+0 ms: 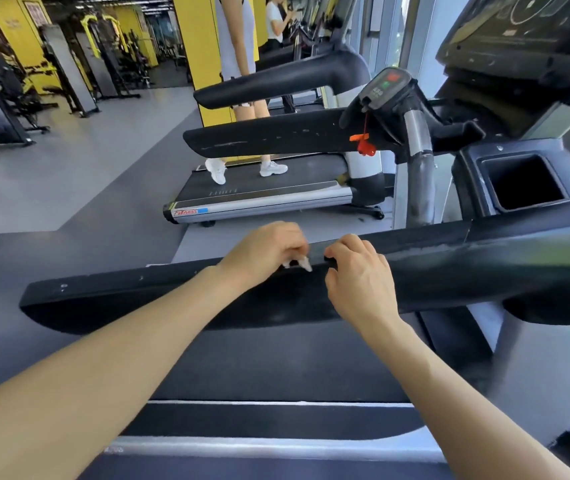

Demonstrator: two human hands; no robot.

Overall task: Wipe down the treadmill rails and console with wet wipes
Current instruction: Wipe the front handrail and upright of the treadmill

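Head view. The left hand (262,252) rests on the top edge of the near treadmill rail (110,292), fingers curled, pinching a small crumpled white wet wipe (302,263) against the rail surface. The right hand (359,275) sits just beside it to the right, fingers curled over the same top edge and gripping the rail; it holds no wipe. Only a narrow strip of rail separates the two hands.

The rail is a long black padded bar running from lower left to upper right, matte, with scuffs and pale specks along its upper edge. At its right end it joins the console housing, where a square open cup holder (522,183) is recessed. The console (533,26) occupies the upper right corner, dark and tilted, its display markings blurred. Below the rail lie the black treadmill belt (276,372) and a silver side strip.

Beyond the rail stands a second treadmill (262,199) with its own black rails, a small control pod showing red and green buttons, and a red safety clip (365,143) hanging on a cord. A person in white shoes (216,169) stands on its belt. The room is a gym with a grey floor (68,161), yellow pillars (203,57) and weight machines at the left.
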